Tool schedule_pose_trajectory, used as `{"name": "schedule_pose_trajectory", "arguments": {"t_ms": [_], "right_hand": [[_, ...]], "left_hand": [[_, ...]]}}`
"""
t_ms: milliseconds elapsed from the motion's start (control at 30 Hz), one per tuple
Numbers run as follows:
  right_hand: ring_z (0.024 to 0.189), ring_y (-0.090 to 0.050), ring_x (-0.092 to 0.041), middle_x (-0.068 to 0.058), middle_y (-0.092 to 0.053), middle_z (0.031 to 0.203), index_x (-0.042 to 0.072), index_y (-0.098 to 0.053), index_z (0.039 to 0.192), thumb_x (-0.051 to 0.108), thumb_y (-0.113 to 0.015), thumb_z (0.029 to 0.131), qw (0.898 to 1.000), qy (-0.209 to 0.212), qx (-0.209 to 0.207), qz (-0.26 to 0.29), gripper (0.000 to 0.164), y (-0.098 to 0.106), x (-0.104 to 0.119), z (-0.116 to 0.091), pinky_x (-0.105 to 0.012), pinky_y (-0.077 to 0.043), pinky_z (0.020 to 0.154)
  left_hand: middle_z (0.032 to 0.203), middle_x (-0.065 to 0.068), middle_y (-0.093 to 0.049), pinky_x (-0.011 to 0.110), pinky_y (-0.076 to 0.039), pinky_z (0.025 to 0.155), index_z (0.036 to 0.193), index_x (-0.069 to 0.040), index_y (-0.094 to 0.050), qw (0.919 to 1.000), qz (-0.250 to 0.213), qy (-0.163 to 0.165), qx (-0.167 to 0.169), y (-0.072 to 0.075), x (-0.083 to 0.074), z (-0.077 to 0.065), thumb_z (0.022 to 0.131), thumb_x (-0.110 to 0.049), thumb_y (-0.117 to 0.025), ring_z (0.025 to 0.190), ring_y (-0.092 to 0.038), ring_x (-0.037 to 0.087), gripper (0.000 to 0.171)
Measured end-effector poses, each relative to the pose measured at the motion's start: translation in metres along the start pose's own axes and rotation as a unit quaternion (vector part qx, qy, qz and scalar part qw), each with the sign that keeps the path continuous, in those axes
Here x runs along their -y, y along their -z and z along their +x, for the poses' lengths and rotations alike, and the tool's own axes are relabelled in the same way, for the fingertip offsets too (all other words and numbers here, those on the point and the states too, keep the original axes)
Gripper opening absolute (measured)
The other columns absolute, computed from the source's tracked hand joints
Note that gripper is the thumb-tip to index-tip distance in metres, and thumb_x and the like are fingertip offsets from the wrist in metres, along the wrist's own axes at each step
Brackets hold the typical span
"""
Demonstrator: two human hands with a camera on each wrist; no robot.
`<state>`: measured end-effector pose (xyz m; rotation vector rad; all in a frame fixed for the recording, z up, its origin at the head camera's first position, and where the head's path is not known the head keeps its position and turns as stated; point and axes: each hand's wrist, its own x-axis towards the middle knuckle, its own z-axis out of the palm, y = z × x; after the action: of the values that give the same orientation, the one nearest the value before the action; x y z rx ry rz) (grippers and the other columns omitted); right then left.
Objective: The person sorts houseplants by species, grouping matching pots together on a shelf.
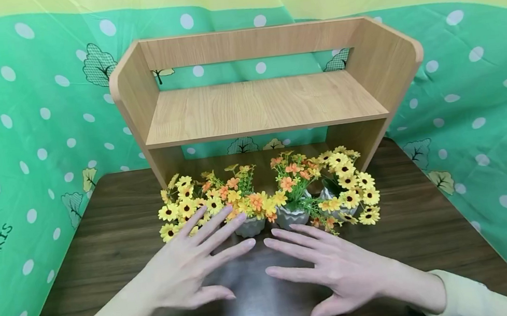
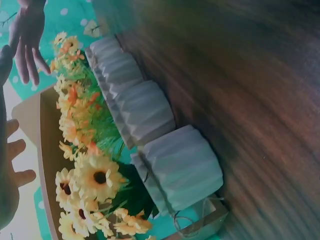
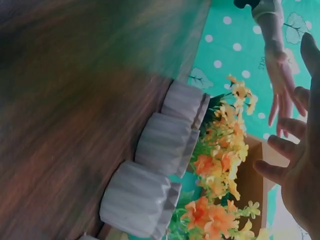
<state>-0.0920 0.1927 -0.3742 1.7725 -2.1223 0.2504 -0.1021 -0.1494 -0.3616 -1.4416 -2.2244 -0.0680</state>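
Light wood-grain board is used for the two-tier shelf unit (image 1: 264, 105), taken as the landmark for all positions. In the head view, four potted plants, apparently artificial, are set in a row on the dark brown wood-grain tabletop (image 1: 112, 236), just in front of the shelf unit. Yellow dark-centred daisy-like flowers (image 1: 186, 207) are placed before the unit's left end. Before its middle, orange-and-yellow blooms are carried by a fluted light-grey pot (image 1: 250, 227) and a matching grey pot (image 1: 292, 217). A further cluster of yellow dark-centred blooms (image 1: 349, 198) is placed before the right end. The left hand (image 1: 188, 269) is held palm down with fingers spread, in front of the unit's left half; some blooms are overlapped by its fingertips, but contact cannot be confirmed. The right hand (image 1: 341, 270) is likewise spread, in front of the right half. Nothing is gripped by either.

In the left wrist view, the pots are shown upright on the tabletop, pleated and topped by a wavy rim. Stiff walls, low weight and moderate friction are expected; the material cannot be identified.

In the right wrist view, the pots are shown closely lined up before the unit, with petals and foliage crowding above the rims. Stems are judged soft and easily bent or snagged. Hold is best taken on the pot wall below the rim, thumb opposed to fingers.
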Motion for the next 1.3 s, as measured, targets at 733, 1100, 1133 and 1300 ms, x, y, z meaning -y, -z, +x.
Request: {"name": "schedule_pose_trajectory", "arguments": {"t_ms": [733,1100,1133,1300], "right_hand": [[0.148,-0.044,-0.04,-0.026,-0.041,0.16,0.008,-0.049,0.152,0.065,-0.066,0.092,0.998,-0.001,-0.065,0.013,0.085,-0.022,0.021,0.02,-0.05,-0.044,0.114],[0.147,-0.048,-0.034,-0.022,-0.039,0.162,0.007,-0.046,0.154,0.059,-0.074,0.088,0.995,-0.042,-0.088,0.031,0.089,-0.036,0.025,0.038,-0.048,-0.05,0.111],[0.147,-0.048,-0.032,-0.02,-0.039,0.163,0.008,-0.045,0.155,0.059,-0.075,0.087,0.994,-0.053,-0.087,0.036,0.09,-0.037,0.025,0.039,-0.047,-0.05,0.111],[0.148,-0.047,-0.026,-0.012,-0.036,0.166,0.011,-0.04,0.158,0.056,-0.076,0.087,0.99,-0.099,-0.079,0.067,0.091,-0.044,0.024,0.043,-0.045,-0.052,0.111]], "left_hand": [[0.166,0.009,-0.039,0.046,-0.018,0.132,0.156,-0.019,-0.045,0.9892,0.008,0.089,-0.116,0.03,0.036,0.015,0.1,-0.075,-0.032,0.154,-0.038,0.031,0.08],[0.166,0.005,-0.039,0.046,-0.031,0.126,0.159,-0.019,-0.04,0.9849,-0.013,0.13,-0.113,0.04,0.061,0.014,0.101,-0.074,-0.031,0.153,-0.039,0.028,0.08],[0.166,0.005,-0.039,0.048,-0.033,0.124,0.16,-0.019,-0.039,0.9843,-0.014,0.135,-0.113,0.04,0.063,0.014,0.102,-0.074,-0.031,0.153,-0.039,0.028,0.08],[0.164,0.006,-0.042,0.051,-0.04,0.117,0.16,-0.018,-0.038,0.9778,-0.031,0.166,-0.125,0.04,0.071,0.011,0.101,-0.074,-0.03,0.15,-0.044,0.029,0.082]]}}
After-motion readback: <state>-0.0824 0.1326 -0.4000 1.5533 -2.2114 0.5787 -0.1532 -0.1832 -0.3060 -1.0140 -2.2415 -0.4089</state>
